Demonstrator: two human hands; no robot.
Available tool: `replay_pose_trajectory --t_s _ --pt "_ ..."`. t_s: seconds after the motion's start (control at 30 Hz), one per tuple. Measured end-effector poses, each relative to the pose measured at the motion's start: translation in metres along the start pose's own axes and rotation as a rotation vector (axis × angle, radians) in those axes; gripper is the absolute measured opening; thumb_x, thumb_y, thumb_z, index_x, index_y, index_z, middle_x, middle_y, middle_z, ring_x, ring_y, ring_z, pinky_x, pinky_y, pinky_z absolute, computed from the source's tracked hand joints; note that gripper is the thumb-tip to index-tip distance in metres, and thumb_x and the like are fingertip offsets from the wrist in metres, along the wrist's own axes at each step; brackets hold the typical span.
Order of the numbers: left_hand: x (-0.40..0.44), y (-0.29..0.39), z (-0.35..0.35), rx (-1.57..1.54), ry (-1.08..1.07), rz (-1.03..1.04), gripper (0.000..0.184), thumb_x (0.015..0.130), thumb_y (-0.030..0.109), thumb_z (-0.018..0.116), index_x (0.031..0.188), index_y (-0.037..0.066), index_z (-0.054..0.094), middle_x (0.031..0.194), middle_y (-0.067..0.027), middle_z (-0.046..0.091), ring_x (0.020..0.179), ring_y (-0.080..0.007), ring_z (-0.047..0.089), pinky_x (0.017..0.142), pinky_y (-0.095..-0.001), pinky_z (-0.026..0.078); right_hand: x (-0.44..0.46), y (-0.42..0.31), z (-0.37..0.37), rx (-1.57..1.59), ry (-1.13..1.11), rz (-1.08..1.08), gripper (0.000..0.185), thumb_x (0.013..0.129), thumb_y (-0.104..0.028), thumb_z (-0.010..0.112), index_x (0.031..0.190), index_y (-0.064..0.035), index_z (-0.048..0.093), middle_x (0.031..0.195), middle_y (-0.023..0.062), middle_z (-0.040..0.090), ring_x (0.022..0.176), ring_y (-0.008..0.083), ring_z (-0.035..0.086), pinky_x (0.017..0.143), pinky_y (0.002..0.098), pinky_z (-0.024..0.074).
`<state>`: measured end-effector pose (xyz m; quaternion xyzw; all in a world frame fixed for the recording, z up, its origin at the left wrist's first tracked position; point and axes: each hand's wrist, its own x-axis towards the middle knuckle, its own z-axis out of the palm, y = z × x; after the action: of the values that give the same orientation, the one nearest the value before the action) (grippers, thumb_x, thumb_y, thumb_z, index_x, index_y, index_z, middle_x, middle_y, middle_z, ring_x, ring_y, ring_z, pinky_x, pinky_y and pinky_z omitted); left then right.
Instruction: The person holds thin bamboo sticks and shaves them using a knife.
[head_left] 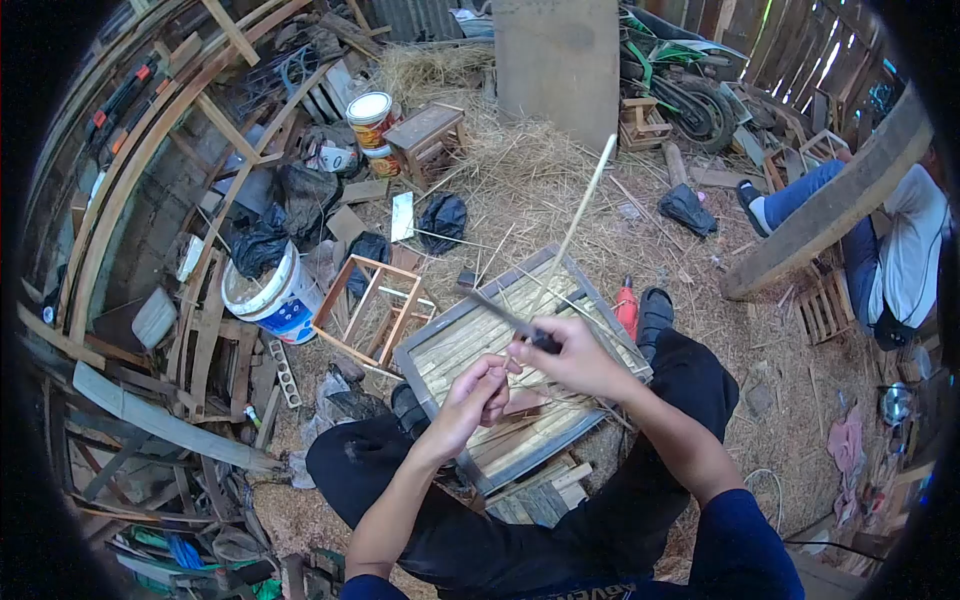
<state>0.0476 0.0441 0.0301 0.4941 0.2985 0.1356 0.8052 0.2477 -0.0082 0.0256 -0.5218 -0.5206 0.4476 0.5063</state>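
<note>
My right hand (pixel 575 362) is closed round the black handle of a knife (pixel 500 312), its blade pointing up and to the left. My left hand (pixel 472 400) is closed in a pinch close beside it, the fingertips nearly touching the right hand. A long pale strip of bamboo or wood (pixel 585 205) rises away from me; its lower end passes behind my right hand in line with my left fingertips. Below both hands is a slatted wooden panel in a dark frame (pixel 440 383), between my legs, with thin strips lying on it.
A small wooden frame (pixel 355 345) and a white bucket (pixel 285 310) stand to the left. Behind are a wooden stool (pixel 425 135) and paint cans (pixel 370 108). A red tool (pixel 626 305) lies by my right foot. Another person (pixel 905 240) sits at right behind a slanted post (pixel 840 205).
</note>
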Motion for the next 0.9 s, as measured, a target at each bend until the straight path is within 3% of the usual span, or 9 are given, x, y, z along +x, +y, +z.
replay_pose_trajectory --t_s 0.1,0.2,0.53,0.63,0.73,0.9 --pt "-0.002 0.005 -0.001 -0.02 -0.018 0.021 0.028 0.107 0.033 0.04 0.112 0.008 0.053 0.069 0.0061 0.032 0.056 -0.0049 0.027 0.051 -0.0215 0.022 0.011 -0.001 -0.011 0.013 0.204 0.009 0.029 0.094 -0.027 0.07 0.079 -0.0032 0.063 0.063 -0.0086 0.044 0.06 0.0024 0.037 0.051 0.0243 0.0275" --pt "-0.006 0.006 -0.007 -0.012 -0.03 0.032 0.029 0.108 0.033 0.04 0.113 0.008 0.053 0.069 0.0059 0.033 0.057 -0.0048 0.029 0.052 -0.0211 0.023 0.021 0.005 -0.015 0.118 0.249 -0.006 0.027 0.094 -0.026 0.07 0.082 -0.0038 0.063 0.066 -0.0092 0.045 0.06 0.0013 0.037 0.051 0.0228 0.027" --pt "-0.013 0.006 -0.014 0.051 0.058 0.105 0.026 0.107 0.034 0.043 0.11 0.009 0.051 0.069 0.0064 0.034 0.057 -0.0041 0.029 0.051 -0.021 0.023 0.029 0.002 0.015 0.037 0.124 0.009 0.023 0.095 -0.024 0.069 0.087 -0.0035 0.062 0.068 -0.009 0.045 0.062 0.0006 0.038 0.051 0.0227 0.0286" --pt "-0.013 0.007 -0.016 -0.011 0.109 0.145 0.024 0.107 0.032 0.043 0.11 0.009 0.05 0.068 0.0063 0.034 0.057 -0.0037 0.029 0.05 -0.0209 0.022 0.035 0.011 0.022 -0.11 0.125 -0.121 0.029 0.095 -0.032 0.067 0.088 -0.0038 0.062 0.061 -0.0042 0.047 0.057 0.0048 0.042 0.05 0.0265 0.0318" --pt "-0.01 0.006 -0.016 0.012 0.205 0.217 0.021 0.107 0.029 0.044 0.11 0.009 0.05 0.069 0.0063 0.035 0.056 -0.0037 0.029 0.049 -0.0212 0.022 0.03 0.0 0.026 -0.394 0.037 -0.157 0.038 0.093 -0.042 0.065 0.086 -0.0048 0.06 0.055 0.0063 0.051 0.049 0.0179 0.052 0.048 0.0345 0.0373" --pt "-0.005 -0.004 -0.023 0.205 0.268 0.298 0.016 0.106 0.018 0.045 0.112 0.005 0.052 0.077 0.0021 0.044 0.066 -0.0049 0.039 0.057 -0.0232 0.033 0.024 0.012 0.034 -0.617 -0.02 -0.322 0.035 0.088 -0.037 0.07 0.081 -0.0051 0.057 0.055 0.0118 0.053 0.048 0.0312 0.056 0.046 0.0392 0.0395"
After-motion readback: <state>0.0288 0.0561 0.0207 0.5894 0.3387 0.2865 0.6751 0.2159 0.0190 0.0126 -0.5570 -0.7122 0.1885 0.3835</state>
